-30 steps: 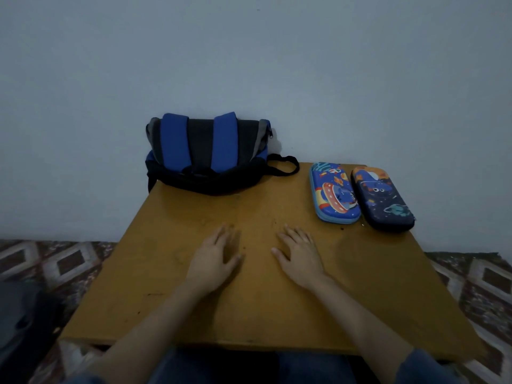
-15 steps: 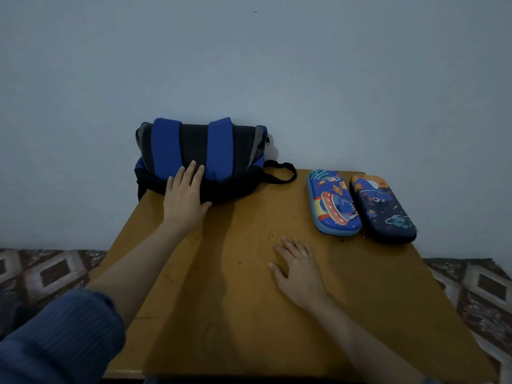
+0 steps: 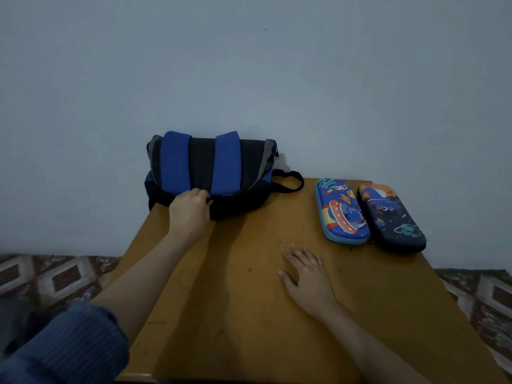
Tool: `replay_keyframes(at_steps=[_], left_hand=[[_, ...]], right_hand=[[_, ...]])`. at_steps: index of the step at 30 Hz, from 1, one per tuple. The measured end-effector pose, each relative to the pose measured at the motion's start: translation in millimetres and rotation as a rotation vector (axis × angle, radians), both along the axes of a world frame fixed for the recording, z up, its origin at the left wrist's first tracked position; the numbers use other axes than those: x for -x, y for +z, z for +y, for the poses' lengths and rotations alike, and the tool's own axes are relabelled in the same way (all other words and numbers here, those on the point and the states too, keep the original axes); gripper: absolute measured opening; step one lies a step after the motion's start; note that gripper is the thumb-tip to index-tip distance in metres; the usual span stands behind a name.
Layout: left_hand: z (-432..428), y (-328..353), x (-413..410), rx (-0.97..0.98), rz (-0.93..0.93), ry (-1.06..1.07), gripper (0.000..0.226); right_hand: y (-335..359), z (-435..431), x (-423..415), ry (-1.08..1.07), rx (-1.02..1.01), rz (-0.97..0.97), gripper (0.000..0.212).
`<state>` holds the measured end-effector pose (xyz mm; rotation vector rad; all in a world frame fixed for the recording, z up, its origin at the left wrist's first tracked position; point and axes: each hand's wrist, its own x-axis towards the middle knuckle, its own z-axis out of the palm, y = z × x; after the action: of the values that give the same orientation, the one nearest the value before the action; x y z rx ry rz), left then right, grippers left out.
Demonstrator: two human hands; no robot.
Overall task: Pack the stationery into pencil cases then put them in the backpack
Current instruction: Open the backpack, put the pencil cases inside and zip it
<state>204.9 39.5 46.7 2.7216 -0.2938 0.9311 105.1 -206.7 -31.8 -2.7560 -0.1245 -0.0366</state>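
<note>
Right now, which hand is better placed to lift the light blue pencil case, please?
Right hand: open on the table, just in front of that case; left hand grips the backpack.

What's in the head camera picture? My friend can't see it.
A person's left hand grips a blue and black backpack at the back of a wooden table. The right hand rests flat on the table, near two closed pencil cases.

Dim, bluish light from the left; backpack and left arm cast soft shadows rightward on the worktop. Wide-angle distortion bends the edges; detail soft.
</note>
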Motion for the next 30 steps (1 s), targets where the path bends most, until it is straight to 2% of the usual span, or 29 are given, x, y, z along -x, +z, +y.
replay_keyframes(at_steps=[2,4,6,9,12,15,18,20,23,26,28,30], left_hand=[[5,7,17,0.025,-0.063,-0.038,0.010],[11,14,37,0.061,-0.133,-0.061,0.009],[17,21,56,0.088,-0.171,-0.073,0.007],[25,31,83,0.113,-0.207,-0.085,0.003],[29,41,102,0.147,-0.245,-0.104,0.009],[29,51,118,0.151,-0.273,-0.121,0.011],[30,59,130,0.153,-0.309,-0.115,0.012],[34,61,134,0.178,-0.347,-0.105,0.012],[45,65,136,0.244,-0.342,-0.069,0.048],[56,69,142,0.328,-0.281,0.036,0.083],[59,64,145,0.431,-0.158,0.089,0.095],[59,50,144,0.449,-0.022,0.107,0.099]], right_hand=[[7,2,1,-0.020,-0.020,0.008,0.058],[23,11,3,-0.059,-0.036,-0.035,0.069],[47,28,-2,-0.038,-0.033,-0.176,0.086],[90,63,-10,0.101,0.051,-0.455,0.105],[123,88,-21,0.172,0.117,-0.505,0.111],[140,102,-30,0.293,0.213,-0.444,0.096],[146,109,-30,0.400,0.139,-0.313,0.070],[149,110,-30,0.395,0.058,-0.324,0.061],[168,110,-31,0.298,-0.178,-0.385,0.050],[201,101,-38,0.139,-0.441,-0.449,0.027],[219,92,-40,0.061,-0.591,-0.457,0.022],[233,80,-42,-0.035,-0.728,-0.443,0.020]])
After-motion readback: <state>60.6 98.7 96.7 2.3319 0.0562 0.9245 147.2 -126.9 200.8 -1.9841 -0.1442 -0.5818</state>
